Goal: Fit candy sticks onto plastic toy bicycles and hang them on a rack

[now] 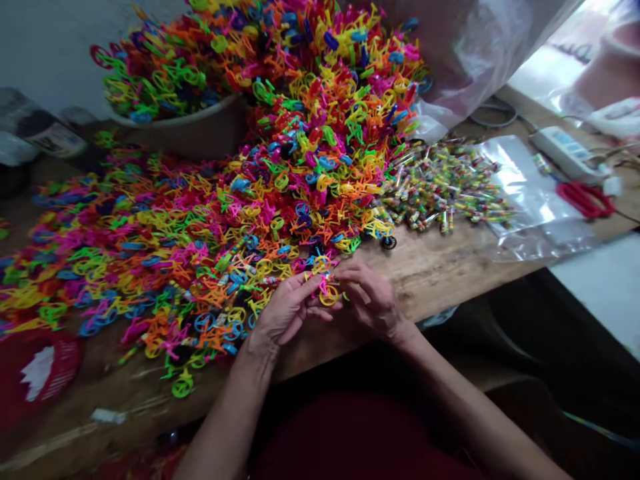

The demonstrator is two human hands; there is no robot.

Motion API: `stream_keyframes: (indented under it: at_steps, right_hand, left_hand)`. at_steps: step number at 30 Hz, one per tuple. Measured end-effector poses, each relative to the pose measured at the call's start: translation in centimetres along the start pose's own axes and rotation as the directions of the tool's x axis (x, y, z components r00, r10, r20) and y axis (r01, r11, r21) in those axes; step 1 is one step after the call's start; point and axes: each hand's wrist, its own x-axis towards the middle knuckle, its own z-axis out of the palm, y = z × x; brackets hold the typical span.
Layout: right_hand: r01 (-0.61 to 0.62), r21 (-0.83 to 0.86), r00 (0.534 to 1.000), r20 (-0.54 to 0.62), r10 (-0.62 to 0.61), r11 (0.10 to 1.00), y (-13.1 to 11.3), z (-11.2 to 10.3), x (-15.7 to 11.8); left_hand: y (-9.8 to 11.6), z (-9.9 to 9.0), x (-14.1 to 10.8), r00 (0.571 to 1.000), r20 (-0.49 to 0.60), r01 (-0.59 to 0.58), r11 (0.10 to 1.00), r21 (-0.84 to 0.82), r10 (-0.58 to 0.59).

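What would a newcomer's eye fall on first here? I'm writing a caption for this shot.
First, the huge heap of bright plastic toy pieces spilling across the wooden table, topped by an overflowing bowl at the back. Next, the left hand and right hand meeting at the table's near edge around a small yellow wheel piece. To the right lies a pile of small printed tubes beside red scissors.
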Motion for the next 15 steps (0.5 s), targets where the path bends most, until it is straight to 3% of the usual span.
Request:
stream_keyframes:
  at_steps: [5, 10, 15]
  right_hand:
    - [-0.025, 0.033, 0.999, -0.027, 0.026, 0.999, -0.2, 0.1, -0.5]
    - [-0.247, 0.191, 0.961, -0.078, 0.266, 0.95, -0.5, 0.7, -1.1]
    - [-0.311, 0.182, 0.949, 0.003, 0.315, 0.933, -0.1, 0.5, -1.7]
  left_hand:
    - [-0.4, 0.3, 0.0, 1.0, 0.006, 0.01, 1.0, 0.013, -0.01]
    - [-0.7, 0.7, 0.1, 0.999, 0.026, 0.044, 0.998, 0.046, -0.045]
    - [-1.3, 1.1, -0.3, 0.996, 0.01, 0.084, 0.994, 0.066, -0.085]
